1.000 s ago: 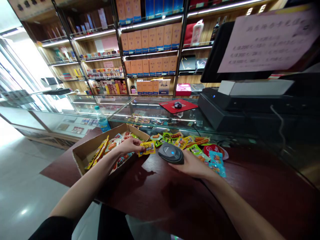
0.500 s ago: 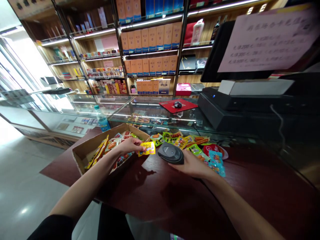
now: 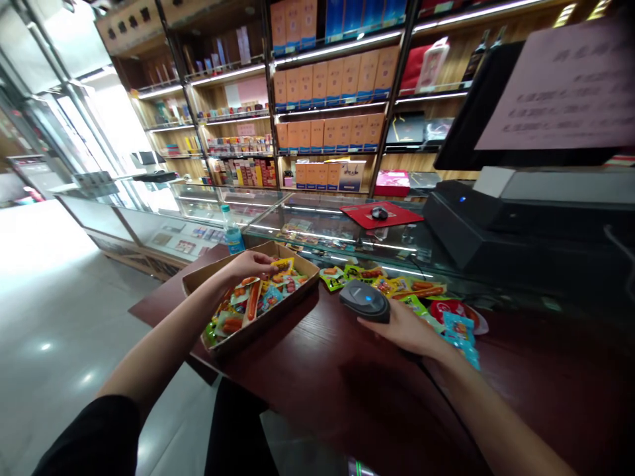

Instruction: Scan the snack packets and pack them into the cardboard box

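My left hand [image 3: 254, 266] is over the cardboard box [image 3: 262, 336], its fingers pinching a small yellow snack packet [image 3: 284, 266]. Inside the box lie several packaged sausages [image 3: 253, 299] and other bright snack packets. My right hand [image 3: 404, 324] is wrapped around a dark grey barcode scanner [image 3: 364, 299], held above the table with a blue light lit on its top. Beyond the scanner, green and yellow snack packets [image 3: 397, 287] are spread along the glass edge. Light-blue packets [image 3: 460, 334] lie to the right of my right hand, beside a red round package [image 3: 449, 311].
A bottle of blue liquid [image 3: 232, 231] stands behind the box. The glass counter [image 3: 307, 215] carries a red mouse pad [image 3: 399, 215] with a computer mouse [image 3: 380, 213]. A monitor [image 3: 476, 99] rises at the right. The scanner's cable [image 3: 446, 403] trails over the brown table [image 3: 307, 370].
My left hand has moved back from beside the scanner to over the box, still with the yellow packet. The scanner's blue light has come on. The view has turned left.
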`<state>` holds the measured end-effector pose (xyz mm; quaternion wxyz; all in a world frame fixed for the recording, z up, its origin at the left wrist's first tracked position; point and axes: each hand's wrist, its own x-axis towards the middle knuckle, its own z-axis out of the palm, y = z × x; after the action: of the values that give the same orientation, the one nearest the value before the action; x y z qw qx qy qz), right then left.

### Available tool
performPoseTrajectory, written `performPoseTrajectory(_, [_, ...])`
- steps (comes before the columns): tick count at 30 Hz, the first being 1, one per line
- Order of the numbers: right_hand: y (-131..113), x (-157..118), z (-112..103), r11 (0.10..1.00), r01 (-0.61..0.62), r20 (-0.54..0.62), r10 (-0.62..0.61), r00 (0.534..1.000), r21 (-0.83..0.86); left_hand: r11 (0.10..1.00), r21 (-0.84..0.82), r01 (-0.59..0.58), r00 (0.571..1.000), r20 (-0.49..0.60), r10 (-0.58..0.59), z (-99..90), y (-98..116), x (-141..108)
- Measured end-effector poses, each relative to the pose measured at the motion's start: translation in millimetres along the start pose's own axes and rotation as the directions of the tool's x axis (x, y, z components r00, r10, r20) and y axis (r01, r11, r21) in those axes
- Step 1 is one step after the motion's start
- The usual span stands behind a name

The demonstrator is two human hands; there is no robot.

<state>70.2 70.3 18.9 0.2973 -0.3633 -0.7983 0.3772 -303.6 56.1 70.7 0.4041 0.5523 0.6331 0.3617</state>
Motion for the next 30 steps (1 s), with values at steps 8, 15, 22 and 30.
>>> performPoseTrajectory(8, [7,1,-30,0.989,-0.129,0.028,0.131,0.991,-0.07,0.998,0.059,-0.003,0.992,-0.125,0.011,-27.3,8,-20])
performPoseTrajectory(15, [23,-8,-80,0.977,-0.108,-0.075,0.096,0.993,-0.185,0.993,0.083,-0.079,0.991,0.113,0.069,48.1,24,25])
performPoseTrajectory(22, [32,-27,-118,0.965,-0.148,-0.093,0.131,0.987,-0.217,0.993,0.064,-0.097,0.954,0.289,0.075,159.8,38,81])
performPoseTrajectory(30, [39,-38,-130,0.963,-0.178,-0.062,0.169,0.984,-0.203,0.719,0.517,-0.464,0.882,0.341,0.325,250.2,51,127])
